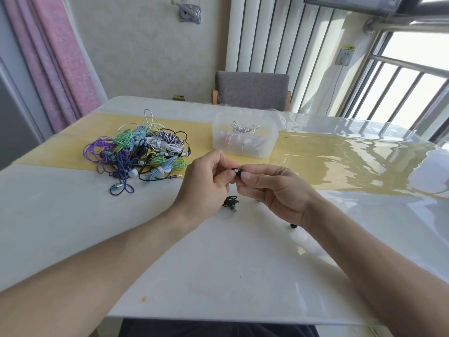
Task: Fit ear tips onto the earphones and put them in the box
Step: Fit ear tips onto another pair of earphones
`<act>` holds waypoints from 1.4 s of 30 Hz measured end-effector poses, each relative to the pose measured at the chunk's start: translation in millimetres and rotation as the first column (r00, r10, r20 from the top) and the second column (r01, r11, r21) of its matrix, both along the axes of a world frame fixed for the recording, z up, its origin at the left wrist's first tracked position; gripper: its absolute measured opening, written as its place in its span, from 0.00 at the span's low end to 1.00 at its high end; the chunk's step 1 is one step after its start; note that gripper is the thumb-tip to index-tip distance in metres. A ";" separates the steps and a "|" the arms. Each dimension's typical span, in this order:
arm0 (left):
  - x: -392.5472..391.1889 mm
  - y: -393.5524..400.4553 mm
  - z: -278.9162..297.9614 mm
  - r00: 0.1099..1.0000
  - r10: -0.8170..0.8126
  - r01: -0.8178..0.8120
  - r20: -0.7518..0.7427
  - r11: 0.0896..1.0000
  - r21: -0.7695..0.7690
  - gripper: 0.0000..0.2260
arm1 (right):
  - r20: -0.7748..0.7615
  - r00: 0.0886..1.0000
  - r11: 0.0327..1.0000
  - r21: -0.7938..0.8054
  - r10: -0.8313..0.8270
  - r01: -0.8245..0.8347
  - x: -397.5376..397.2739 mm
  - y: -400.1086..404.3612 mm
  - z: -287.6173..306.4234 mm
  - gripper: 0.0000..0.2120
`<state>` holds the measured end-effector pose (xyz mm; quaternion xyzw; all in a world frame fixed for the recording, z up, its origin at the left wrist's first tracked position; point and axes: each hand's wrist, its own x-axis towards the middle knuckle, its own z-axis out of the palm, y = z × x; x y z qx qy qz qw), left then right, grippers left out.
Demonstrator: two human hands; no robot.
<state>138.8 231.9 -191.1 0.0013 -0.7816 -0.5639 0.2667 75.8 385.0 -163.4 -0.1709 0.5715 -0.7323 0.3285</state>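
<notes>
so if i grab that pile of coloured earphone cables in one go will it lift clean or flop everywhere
Probably flop. The pile of earphone cables is thin looped cord, so it should sag and trail from your hand. The strands look tangled together, so neighbours would likely drag along. It looks light, and loose ends may snag or slide on the glossy table.

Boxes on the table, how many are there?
1. The clear plastic box stands past the hands, right of the earphone pile, with some earphones already inside.

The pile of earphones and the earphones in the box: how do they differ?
The pile of earphones lies loose on the table, left of the hands; the earphones in the box sit inside a clear plastic box. The pile is much larger and shows purple, green, blue, black and white; the boxed ones look mostly white. Both are tangled cords.
</notes>
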 end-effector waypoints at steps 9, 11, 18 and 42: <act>-0.6 -2.7 0.9 0.994 -0.101 0.090 0.043 0.977 0.195 0.12 | -0.048 0.998 0.999 -0.017 -0.041 0.040 3.5 -1.7 -5.5 0.06; -0.8 -3.5 1.6 0.992 -0.117 0.106 0.038 0.970 0.221 0.13 | -0.048 0.998 0.999 -0.032 -0.035 0.034 4.0 -2.2 -7.1 0.06; 0.8 -1.5 2.8 0.988 -0.148 0.131 0.044 0.953 0.273 0.13 | 0.049 0.999 0.999 -0.042 0.009 -0.007 1.9 0.3 -7.8 0.08; 6.5 4.6 7.8 0.992 -0.103 0.115 -0.077 0.980 0.162 0.15 | -0.294 0.936 0.981 -0.031 -0.193 0.193 10.1 -1.2 -7.4 0.14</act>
